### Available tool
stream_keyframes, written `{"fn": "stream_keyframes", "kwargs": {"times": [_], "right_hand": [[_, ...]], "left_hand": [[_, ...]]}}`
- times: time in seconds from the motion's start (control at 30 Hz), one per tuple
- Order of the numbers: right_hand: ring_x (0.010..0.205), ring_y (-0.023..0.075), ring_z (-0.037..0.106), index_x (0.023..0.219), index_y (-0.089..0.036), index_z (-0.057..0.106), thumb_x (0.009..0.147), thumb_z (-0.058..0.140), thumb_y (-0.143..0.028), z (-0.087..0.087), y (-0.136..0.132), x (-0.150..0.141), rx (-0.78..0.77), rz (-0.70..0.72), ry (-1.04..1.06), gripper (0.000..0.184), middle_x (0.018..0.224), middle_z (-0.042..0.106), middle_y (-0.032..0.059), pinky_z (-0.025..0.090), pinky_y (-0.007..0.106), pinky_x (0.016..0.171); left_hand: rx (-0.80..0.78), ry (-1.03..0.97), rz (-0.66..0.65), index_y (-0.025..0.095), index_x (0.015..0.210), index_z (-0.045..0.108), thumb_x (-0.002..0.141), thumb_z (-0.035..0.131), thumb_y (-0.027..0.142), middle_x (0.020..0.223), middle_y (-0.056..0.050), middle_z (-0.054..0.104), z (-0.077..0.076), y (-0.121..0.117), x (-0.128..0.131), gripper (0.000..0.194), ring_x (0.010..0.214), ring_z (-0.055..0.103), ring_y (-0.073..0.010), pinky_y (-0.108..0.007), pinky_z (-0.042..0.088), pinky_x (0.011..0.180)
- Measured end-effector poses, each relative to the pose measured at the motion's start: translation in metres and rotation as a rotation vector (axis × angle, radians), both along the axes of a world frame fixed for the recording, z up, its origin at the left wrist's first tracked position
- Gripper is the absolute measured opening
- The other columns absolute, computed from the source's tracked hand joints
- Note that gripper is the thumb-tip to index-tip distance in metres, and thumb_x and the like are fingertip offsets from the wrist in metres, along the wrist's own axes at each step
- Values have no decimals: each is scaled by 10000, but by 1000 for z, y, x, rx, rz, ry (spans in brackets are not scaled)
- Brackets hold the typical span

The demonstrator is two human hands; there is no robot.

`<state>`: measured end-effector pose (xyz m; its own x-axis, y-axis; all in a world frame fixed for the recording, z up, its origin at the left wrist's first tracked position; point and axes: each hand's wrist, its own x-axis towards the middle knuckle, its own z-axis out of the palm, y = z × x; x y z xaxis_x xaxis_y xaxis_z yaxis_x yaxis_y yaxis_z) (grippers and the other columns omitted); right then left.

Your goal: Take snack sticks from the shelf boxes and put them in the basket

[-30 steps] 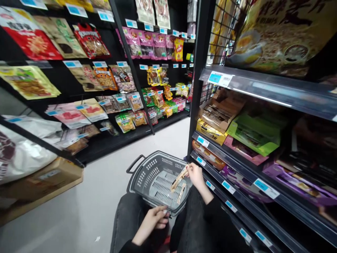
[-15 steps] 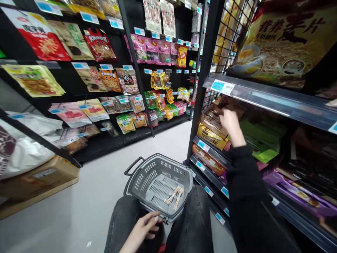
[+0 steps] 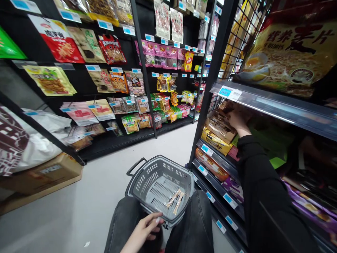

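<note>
Reaching hand: right hand point(image 3: 236, 118), above and to the right of the basket point(image 3: 168, 177), at an open box point(image 3: 228, 136) of dark packets; a second ago it was over the basket with a packet in its fingers.
Right fingers: buried in shadow behind the box's front edge; whether wide, narrow or closed on a packet, I cannot tell.
Resting hand: left hand point(image 3: 148, 226), at the near side of the basket; fingers slack and bent, only a small space between thumb and index, nothing visible in them. Contact with the rim cannot be confirmed.
Packets: two pale packets point(image 3: 173, 198), flat on the basket's floor, toward its near right corner, upper ends close together. One lay there a second ago; the released packet makes two.
Box: right of the basket and above it, atop a yellow carton point(image 3: 217, 142); partly hidden by the hand.
Basket: between the person's knees point(image 3: 201, 214), unmoved over the last half second.
Finding: one transfer appears complete, and the hand's return to the box suggests a further pick under way; nothing is confirmed as gripped.
</note>
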<state>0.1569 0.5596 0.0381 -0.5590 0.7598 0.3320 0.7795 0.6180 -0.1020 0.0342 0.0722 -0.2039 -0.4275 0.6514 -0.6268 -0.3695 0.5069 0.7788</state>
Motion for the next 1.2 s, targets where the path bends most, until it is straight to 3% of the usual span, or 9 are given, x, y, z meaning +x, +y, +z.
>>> {"fn": "stream_keyframes", "kwargs": {"times": [0.1,0.3,0.47,0.6,0.77,0.87,0.93,1.1,1.2], "right_hand": [[987,235,587,1023,-121,660,871,392,-178,4,1,5,74,-49,84,313,1073,651,162,406,308,854],[962,258,608,1112,-69,627,747,641,-220,-5,-4,3,-74,-13,-152,396,1074,648,214,419,281,755],[943,254,615,1039,-89,671,802,563,-199,-4,-3,6,-37,-34,-116,283,1035,666,194,416,287,754],[937,237,610,1017,-120,686,810,547,-222,6,0,10,64,25,-66,269,1070,664,157,423,285,780],[783,206,617,1044,-119,677,783,540,-199,35,-10,18,16,45,-132,305,1034,679,154,434,265,678],[681,183,598,986,-147,692,759,560,-202,50,-41,34,-36,116,-190,268,913,704,108,410,252,603],[664,174,594,948,-159,692,786,556,-269,54,-76,45,-73,253,-198,239,822,700,76,397,246,595],[681,142,601,954,-193,684,850,520,-393,40,-177,44,-440,792,-252,279,787,688,15,399,226,625],[672,129,597,930,-186,693,845,551,-361,23,-220,24,-594,1027,-334,241,760,684,15,392,222,628]], "left_hand": [[19,6,-10,167,957,661,441,747,599,898,-80,701,6,5,0,679,744,615,-191,-246,469,576],[97,27,-79,156,970,663,534,717,556,886,-73,699,13,24,11,595,725,588,-173,-242,456,577],[116,35,-111,163,991,656,575,697,532,920,-69,690,13,25,17,558,741,586,-171,-233,445,571],[81,68,-152,155,1013,644,595,667,550,930,-69,689,8,18,14,575,782,601,-187,-245,460,590],[84,182,-164,145,1049,636,646,618,566,952,-88,701,16,19,10,583,810,631,-224,-295,508,636],[182,356,-158,163,1056,644,759,543,520,995,-92,707,40,21,10,475,918,642,-243,-325,524,771],[251,514,-132,189,1076,642,822,492,476,1040,-82,699,66,22,9,411,985,634,-235,-332,507,859],[464,1095,-53,200,1170,601,849,515,381,1197,-98,624,154,35,7,379,1114,561,-234,-386,415,995],[426,1178,-394,209,1133,626,786,607,407,1107,-94,667,195,55,11,400,1054,584,-250,-384,444,931]]}}
